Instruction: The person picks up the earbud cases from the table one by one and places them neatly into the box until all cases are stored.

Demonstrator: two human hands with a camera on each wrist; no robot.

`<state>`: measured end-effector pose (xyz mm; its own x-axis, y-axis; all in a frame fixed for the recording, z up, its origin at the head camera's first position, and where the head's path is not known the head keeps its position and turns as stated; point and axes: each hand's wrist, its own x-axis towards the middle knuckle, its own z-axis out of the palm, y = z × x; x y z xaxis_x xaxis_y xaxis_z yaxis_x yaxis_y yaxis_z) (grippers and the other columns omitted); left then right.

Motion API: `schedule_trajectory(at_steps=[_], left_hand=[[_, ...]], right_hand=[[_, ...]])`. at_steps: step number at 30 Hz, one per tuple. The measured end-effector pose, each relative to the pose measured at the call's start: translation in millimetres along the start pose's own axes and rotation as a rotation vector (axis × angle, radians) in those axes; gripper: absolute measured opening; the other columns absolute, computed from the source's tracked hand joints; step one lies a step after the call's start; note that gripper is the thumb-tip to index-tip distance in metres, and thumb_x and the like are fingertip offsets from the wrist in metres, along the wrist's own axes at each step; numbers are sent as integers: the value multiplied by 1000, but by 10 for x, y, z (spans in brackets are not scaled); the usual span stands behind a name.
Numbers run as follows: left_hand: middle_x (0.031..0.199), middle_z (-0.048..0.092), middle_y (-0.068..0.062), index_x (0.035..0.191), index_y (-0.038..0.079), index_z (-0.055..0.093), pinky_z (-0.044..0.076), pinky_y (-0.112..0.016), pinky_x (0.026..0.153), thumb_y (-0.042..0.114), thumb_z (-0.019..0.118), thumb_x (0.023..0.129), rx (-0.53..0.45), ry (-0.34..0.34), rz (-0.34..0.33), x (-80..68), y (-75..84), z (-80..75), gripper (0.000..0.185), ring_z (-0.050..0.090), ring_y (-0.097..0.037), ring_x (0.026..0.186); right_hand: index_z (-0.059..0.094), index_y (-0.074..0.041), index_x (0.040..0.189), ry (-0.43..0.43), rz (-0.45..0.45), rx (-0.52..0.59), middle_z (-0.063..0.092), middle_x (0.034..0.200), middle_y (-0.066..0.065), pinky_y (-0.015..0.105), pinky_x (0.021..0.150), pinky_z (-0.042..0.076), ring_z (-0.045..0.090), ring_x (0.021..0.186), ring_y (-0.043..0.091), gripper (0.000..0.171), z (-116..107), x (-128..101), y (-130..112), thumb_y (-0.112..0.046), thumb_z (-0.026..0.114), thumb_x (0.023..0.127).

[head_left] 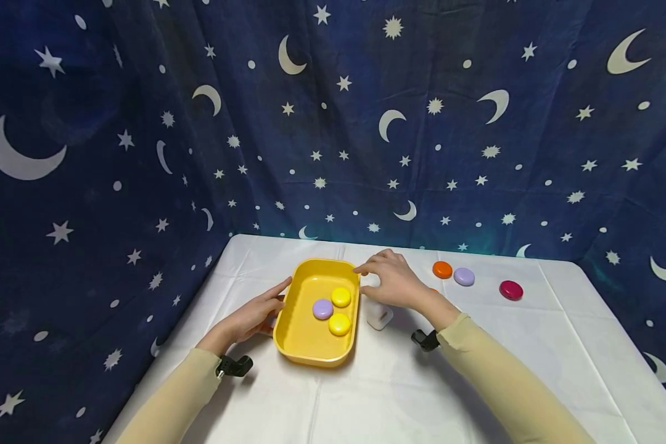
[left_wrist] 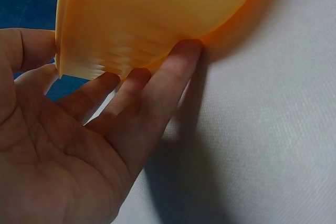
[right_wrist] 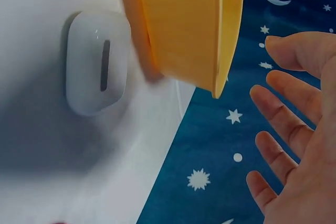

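Three discs lie in the tray (head_left: 311, 345): two yellow (head_left: 341, 296) and one purple (head_left: 322, 309). Orange (head_left: 442, 269), lilac (head_left: 464, 276) and red (head_left: 510, 290) discs are left on the table (head_left: 477, 370). The left hand (head_left: 255, 314) touches the tray's side with straight fingers, while the right hand (head_left: 394, 280) hovers spread at its rim, holding nothing.

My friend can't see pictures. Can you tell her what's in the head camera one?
A left hand and right hand touch a yellow tray holding two yellow discs and a purple one, on a white table.
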<state>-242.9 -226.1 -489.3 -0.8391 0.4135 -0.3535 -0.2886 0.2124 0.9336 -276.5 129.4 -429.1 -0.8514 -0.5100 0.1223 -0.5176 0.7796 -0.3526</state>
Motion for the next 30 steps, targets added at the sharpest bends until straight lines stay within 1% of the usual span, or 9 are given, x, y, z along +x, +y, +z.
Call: schedule_trajectory(at_steps=[4,8,11,14,16,19,23,26,30], left_hand=[[165,24,-17,165,36,19,60,-43,77,11,46,102,-4,-7,5,5,-5,10,73,58,-29,109],[164,25,-16,164,37,20,59,-42,75,11,46,102,-3,5,1,3,-1,11,73,59,-28,104],[164,24,-16,164,38,20,59,-42,75,12,47,102,1,14,-3,-2,4,6,73,60,-28,102],[163,27,-17,164,38,20,59,-41,75,13,47,102,5,14,-5,-6,5,5,72,61,-27,100],[164,27,-16,164,38,20,59,-42,75,13,47,103,10,13,-3,-13,3,6,72,62,-27,99],[161,31,-18,164,38,20,59,-42,76,13,47,103,13,14,-2,-23,-2,7,72,62,-28,99],[164,26,-17,164,38,20,59,-43,77,14,47,103,15,11,0,-31,-3,5,71,62,-29,99],[167,19,-15,164,39,20,59,-42,76,14,47,103,12,9,0,-27,-3,6,71,62,-29,99],[167,19,-15,164,39,20,60,-42,76,14,47,103,9,10,-4,-15,0,17,71,63,-28,98]], right_hand=[[73,-23,129,37,-3,21,68,116,-5,52,105,33,45,127,25,42,-84,-132,82,-34,73,88],[73,-23,129,76,-3,37,67,113,-5,55,107,30,45,127,27,42,-185,-285,199,-33,73,89],[72,-22,130,92,6,51,67,114,-5,58,109,27,44,129,28,43,-252,-400,302,-32,74,89],[71,-22,132,99,16,44,67,115,-4,60,108,27,44,130,30,44,-300,-508,411,-32,74,89],[71,-22,132,102,19,33,67,116,-3,61,107,28,44,131,30,44,-325,-578,484,-31,75,89],[71,-21,132,102,32,34,67,118,-2,62,107,27,43,132,31,45,-357,-683,589,-30,76,88],[70,-21,132,96,65,40,66,121,1,62,107,26,41,132,33,45,-386,-813,708,-28,76,89],[70,-21,133,86,103,38,65,127,6,62,108,25,40,133,34,45,-401,-892,774,-28,75,89],[68,-19,136,56,156,74,62,136,10,65,108,25,36,134,37,48,-405,-996,862,-28,75,89]])
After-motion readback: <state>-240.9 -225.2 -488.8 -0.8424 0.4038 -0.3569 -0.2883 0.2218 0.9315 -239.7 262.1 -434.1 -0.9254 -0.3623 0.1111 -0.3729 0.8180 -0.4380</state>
